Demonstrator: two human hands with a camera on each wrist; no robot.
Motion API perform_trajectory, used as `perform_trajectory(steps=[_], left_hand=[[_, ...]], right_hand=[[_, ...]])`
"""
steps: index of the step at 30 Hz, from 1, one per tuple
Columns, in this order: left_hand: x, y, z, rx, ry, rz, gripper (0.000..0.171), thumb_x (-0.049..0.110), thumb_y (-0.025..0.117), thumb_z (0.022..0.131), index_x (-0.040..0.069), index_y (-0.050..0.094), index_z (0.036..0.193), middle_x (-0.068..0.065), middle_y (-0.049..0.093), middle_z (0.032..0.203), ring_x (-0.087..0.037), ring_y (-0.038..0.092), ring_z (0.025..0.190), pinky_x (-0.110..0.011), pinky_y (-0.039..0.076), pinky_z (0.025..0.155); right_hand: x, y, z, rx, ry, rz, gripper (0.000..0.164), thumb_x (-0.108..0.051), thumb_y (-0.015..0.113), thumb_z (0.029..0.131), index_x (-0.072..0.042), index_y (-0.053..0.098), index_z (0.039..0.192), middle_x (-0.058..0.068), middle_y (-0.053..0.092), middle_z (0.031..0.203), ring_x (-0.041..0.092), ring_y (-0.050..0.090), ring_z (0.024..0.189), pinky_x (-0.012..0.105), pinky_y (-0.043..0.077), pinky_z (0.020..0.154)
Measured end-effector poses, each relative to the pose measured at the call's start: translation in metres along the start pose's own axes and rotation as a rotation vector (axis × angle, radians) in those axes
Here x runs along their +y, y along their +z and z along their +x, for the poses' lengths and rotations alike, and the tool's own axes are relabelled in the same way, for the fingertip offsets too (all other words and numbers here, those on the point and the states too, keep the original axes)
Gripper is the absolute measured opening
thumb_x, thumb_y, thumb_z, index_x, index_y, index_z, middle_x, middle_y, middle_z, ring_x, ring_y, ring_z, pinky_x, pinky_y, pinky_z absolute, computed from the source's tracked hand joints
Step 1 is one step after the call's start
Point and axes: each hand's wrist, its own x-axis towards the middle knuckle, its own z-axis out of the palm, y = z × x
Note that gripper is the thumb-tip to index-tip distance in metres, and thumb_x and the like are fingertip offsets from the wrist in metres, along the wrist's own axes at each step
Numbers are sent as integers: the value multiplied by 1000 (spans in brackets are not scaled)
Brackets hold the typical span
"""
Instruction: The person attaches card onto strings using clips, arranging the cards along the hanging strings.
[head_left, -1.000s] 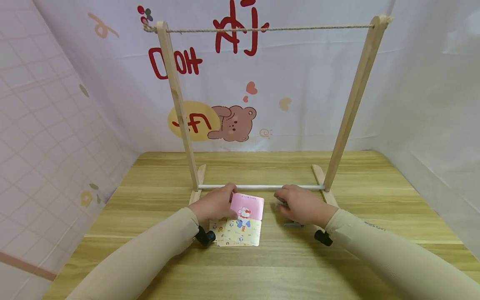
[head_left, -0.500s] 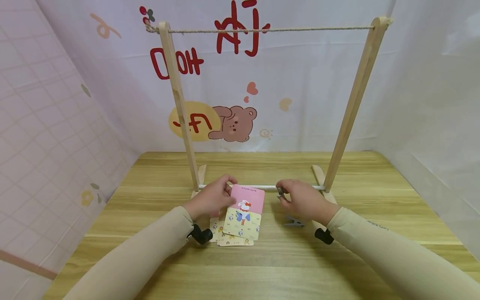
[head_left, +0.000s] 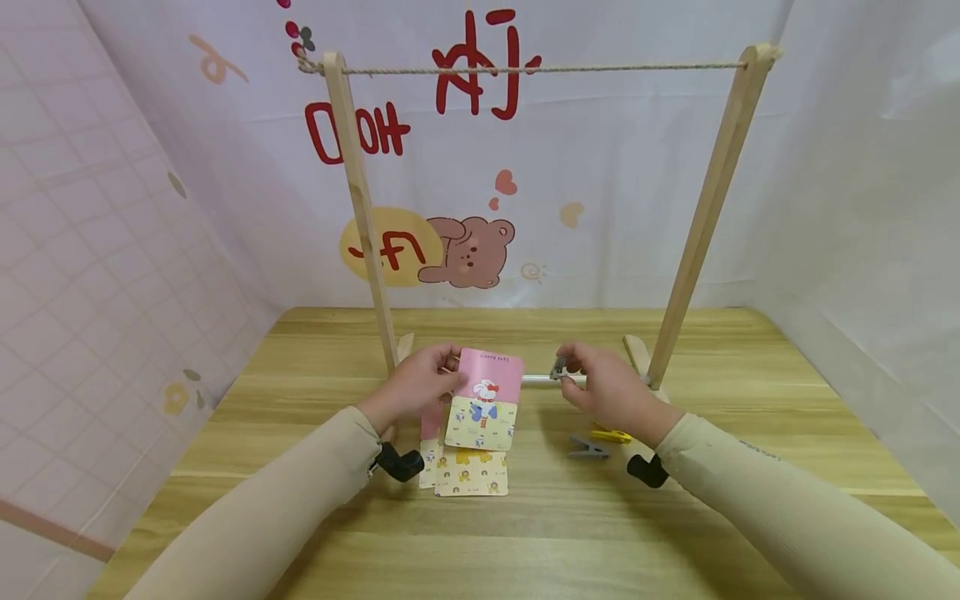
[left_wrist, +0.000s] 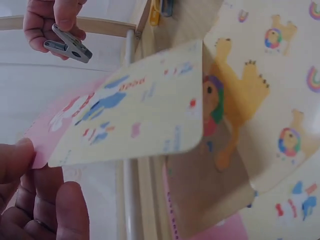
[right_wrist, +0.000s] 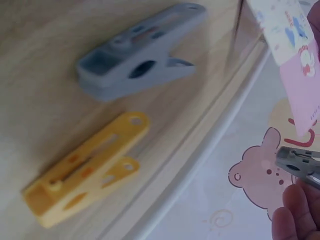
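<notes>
My left hand (head_left: 420,379) pinches the upper left edge of a pink and pale yellow card (head_left: 483,425) with a white rabbit on it, raised above the table. In the left wrist view the card (left_wrist: 135,110) tilts across the scene. Between thumb and fingers of my right hand (head_left: 611,385) is a grey clothespin (head_left: 557,367), near the white crossbar in the head view; its jaws point toward the card. Two more clothespins, one grey (right_wrist: 140,55) and one yellow (right_wrist: 85,170), lie on the table below that hand. Other cards (head_left: 472,481) lie overlapping beneath the raised one.
A wooden frame stands on the table (head_left: 480,546), with a left post (head_left: 360,200), a right post (head_left: 708,212) and a low white crossbar (head_left: 536,378). Twine (head_left: 600,67) is strung between the post tops. A printed white curtain (head_left: 637,167) hangs behind.
My left hand has lifted the rabbit card up and away, uncovering more of the cards below. My right hand has risen with the grey clothespin, and the yellow one has come into view.
</notes>
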Motion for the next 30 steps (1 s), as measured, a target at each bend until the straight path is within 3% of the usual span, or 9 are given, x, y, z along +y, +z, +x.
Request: perform_trajectory(steps=[5, 12, 24, 30], left_hand=[[8, -6, -2, 53, 34, -21, 28, 14, 62, 106, 11, 64, 134, -12, 65, 116, -23, 67, 99, -39, 63, 85], [17, -17, -1, 74, 79, -74, 27, 15, 58, 109, 12, 62, 135, -12, 63, 119, -25, 67, 103, -36, 62, 84], [33, -30, 1, 173, 156, -98, 25, 18, 57, 110, 12, 61, 134, -10, 63, 119, -25, 64, 101, -46, 59, 90], [41, -36, 1, 210, 174, -125, 25, 17, 57, 110, 11, 60, 133, -11, 62, 120, -26, 63, 103, -34, 58, 86]], right_hand=[[-5, -5, 4, 65, -25, 45, 22, -4, 66, 97, -1, 64, 119, 9, 75, 107, 26, 72, 99, 50, 60, 90], [-10, -11, 11, 179, -106, 73, 19, -3, 69, 98, -3, 66, 117, 7, 77, 106, 23, 73, 94, 47, 61, 86], [-27, -24, 21, 276, -92, 91, 19, -7, 69, 100, -4, 66, 118, 10, 74, 102, 27, 71, 95, 49, 61, 79], [-35, -30, 28, 302, -122, 127, 16, -5, 68, 101, -3, 66, 117, 10, 73, 106, 24, 69, 95, 46, 60, 82]])
